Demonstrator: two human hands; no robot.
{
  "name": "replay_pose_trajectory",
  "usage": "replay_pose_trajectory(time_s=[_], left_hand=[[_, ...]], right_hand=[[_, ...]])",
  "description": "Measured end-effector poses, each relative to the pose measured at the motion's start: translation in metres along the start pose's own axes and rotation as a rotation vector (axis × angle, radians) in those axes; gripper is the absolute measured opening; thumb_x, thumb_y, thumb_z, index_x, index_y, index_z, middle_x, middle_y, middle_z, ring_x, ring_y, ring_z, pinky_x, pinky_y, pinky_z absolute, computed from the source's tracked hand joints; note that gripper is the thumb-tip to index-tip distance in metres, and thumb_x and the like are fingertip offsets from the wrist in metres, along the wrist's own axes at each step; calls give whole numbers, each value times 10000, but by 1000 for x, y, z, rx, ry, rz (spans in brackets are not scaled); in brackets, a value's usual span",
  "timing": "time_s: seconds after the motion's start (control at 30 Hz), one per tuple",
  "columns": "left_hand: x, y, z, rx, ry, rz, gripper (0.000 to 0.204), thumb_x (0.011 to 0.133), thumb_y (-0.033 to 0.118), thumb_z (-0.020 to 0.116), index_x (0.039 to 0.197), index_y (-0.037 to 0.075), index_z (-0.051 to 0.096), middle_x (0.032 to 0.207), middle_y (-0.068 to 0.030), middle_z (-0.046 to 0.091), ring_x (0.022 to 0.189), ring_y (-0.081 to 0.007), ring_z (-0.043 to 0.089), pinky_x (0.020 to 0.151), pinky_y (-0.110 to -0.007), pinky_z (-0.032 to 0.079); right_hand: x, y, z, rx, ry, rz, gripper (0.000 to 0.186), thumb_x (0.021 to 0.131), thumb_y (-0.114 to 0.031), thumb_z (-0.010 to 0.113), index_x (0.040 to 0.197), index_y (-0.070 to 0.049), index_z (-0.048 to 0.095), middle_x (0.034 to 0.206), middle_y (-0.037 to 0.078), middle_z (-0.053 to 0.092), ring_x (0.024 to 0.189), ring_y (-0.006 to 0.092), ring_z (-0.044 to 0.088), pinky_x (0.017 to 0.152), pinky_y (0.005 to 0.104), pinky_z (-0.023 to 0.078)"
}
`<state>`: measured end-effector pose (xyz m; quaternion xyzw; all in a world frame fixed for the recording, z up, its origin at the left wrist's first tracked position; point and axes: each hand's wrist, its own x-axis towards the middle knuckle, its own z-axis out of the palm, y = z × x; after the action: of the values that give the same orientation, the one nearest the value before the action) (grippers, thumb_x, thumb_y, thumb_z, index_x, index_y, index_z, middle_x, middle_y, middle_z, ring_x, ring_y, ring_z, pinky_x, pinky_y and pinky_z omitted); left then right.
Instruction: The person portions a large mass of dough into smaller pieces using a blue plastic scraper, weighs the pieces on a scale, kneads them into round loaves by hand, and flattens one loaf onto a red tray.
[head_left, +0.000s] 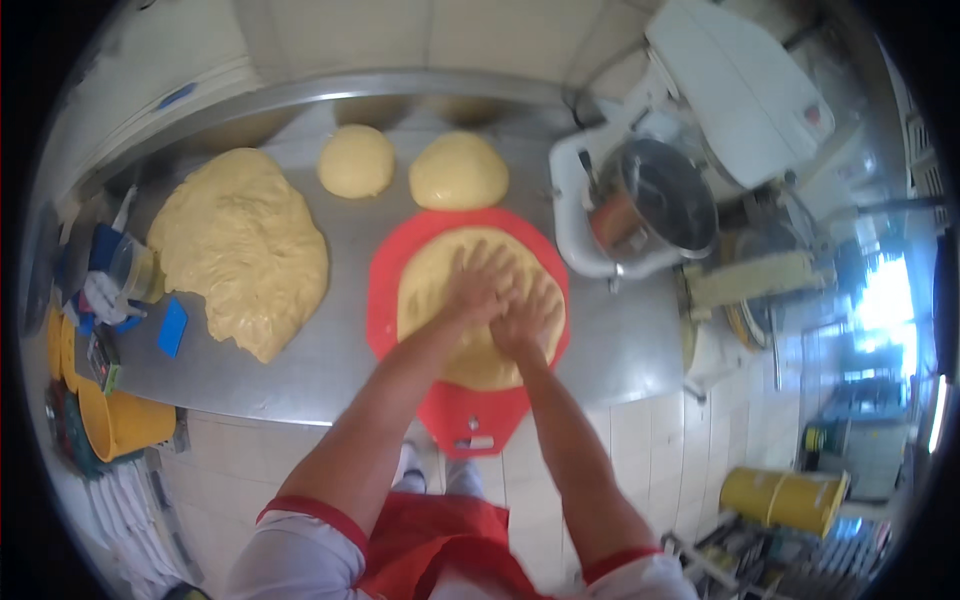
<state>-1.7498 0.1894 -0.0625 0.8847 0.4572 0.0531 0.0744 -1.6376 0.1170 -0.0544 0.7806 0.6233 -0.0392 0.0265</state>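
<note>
A flattened round of yellow dough (430,290) lies on a red board (383,300) whose handle end juts over the table's front edge. Both my hands press down on this dough near its middle, side by side and touching. My left hand (482,282) lies flat with its fingers spread toward the far side. Just right of it, my right hand (528,318) is also spread open against the dough. Finger dents mark the surface around them. Beyond the board sit two smooth dough balls, one on the left (357,161) and a larger one (459,171) touching the board's far edge.
A large mass of dough (240,240) spreads over the left of the steel table (330,345). Beside it lies a blue scraper (173,327). A stand mixer with a metal bowl (660,200) stands at the right. A yellow bucket (130,420) is at the left edge.
</note>
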Motion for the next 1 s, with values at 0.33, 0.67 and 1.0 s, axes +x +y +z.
replay_pose_trajectory(time_s=[0.33, 0.67, 1.0], left_hand=[[13, -14, 24, -20, -77, -22, 621, 1022, 513, 258, 1546, 182, 297, 1639, 10, 176, 1521, -270, 64, 1195, -557, 54], [-37, 21, 25, -243, -162, 362, 511, 1016, 488, 349, 1471, 275, 444, 1622, 36, 225, 1514, -238, 112, 1217, -509, 53], [-98, -54, -2, -192, -115, 34, 665, 963, 477, 456, 1460, 37, 407, 1513, -144, 410, 1442, -308, 319, 1193, -454, 230]], right_hand=[[27, -3, -7, 57, -101, -216, 1027, 819, -580, 581, 1583, -111, 80, 1644, 121, 87, 1510, 353, 72, 1208, 524, 9], [-103, -23, 18, 167, -160, 107, 876, 946, -599, 420, 1565, -64, 108, 1635, 171, 65, 1502, 401, 25, 1183, 588, 38], [-115, -38, 3, 80, -371, -158, 812, 932, -610, 462, 1569, -189, 187, 1616, 218, 89, 1465, 494, 100, 1105, 729, 112]])
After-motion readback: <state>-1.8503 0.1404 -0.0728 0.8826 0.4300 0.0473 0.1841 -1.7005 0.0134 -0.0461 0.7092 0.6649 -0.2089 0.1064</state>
